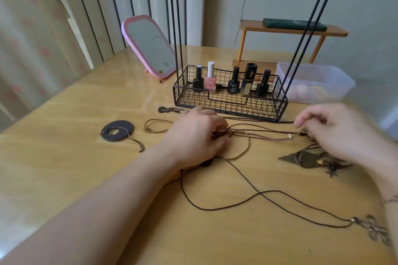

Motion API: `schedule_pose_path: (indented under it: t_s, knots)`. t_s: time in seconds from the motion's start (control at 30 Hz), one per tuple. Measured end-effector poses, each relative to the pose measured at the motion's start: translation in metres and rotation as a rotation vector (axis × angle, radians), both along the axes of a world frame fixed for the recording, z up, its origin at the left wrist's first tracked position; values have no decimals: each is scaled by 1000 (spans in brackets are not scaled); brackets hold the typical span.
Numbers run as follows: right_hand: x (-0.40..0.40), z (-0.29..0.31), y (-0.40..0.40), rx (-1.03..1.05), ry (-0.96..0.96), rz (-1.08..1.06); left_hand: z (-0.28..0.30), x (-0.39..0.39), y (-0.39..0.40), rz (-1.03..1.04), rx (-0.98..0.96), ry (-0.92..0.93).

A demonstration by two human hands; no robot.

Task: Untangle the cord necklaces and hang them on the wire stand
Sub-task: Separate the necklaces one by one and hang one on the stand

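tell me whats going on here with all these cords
A person is untangling cord necklaces on a wooden table. The left hand holds down a knot of cords while the right hand pinches the far end of the same strands and draws them out. More necklaces lie loose around, including a ring pendant to the left and a black cord looping toward the camera. The wire stand behind, with nail polish bottles in its basket, shows nothing hung on it.

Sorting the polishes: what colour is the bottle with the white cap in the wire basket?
Pink bottle, clearest in the head view.
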State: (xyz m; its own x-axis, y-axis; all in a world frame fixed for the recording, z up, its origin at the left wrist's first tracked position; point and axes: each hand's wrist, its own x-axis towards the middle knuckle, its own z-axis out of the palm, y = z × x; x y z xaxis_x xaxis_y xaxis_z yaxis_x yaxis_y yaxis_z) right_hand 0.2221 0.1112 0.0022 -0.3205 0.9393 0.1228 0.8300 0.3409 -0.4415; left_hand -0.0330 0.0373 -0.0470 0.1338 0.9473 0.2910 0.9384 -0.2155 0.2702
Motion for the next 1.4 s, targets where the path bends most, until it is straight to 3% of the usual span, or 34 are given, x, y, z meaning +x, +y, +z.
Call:
schedule_pose_path:
  t_s: [0.17,0.23,0.3,0.37,0.43,0.53,0.63,0.73,0.83,0.97,1.17,1.3,1.4]
  knots:
    - [7,6,3,133,238,-73,-3,2,7,50,55,-3]
    - [10,4,5,51,182,-80,-3,2,6,68,71,19]
    - [8,-1,5,-36,-16,-67,-1,2,4,81,128,-23]
    - [-3,-8,-1,79,-90,12,4,1,-1,68,185,-184]
    - [-27,-12,-16,158,71,185,12,1,-9,-14,186,-378]
    - [-67,-13,-37,53,215,401,19,4,-16,-179,172,-646]
    - [-73,-8,-36,-121,355,436,17,-1,-16,-178,185,-893]
    - [-48,5,-23,-354,627,441,13,-15,-12,-38,252,-821]
    - [-22,13,-10,-391,811,486,12,-24,-8,87,250,-738]
    - [-21,18,-9,-441,875,651,9,-27,-6,121,203,-755]
    - [-69,57,-29,-509,961,599,12,-10,-9,-74,135,-967]
    - [-89,95,-35,-336,925,490,17,-3,-12,-133,117,-1109]
    - [-96,118,-35,-319,1021,441,23,-5,-16,-213,76,-1280]
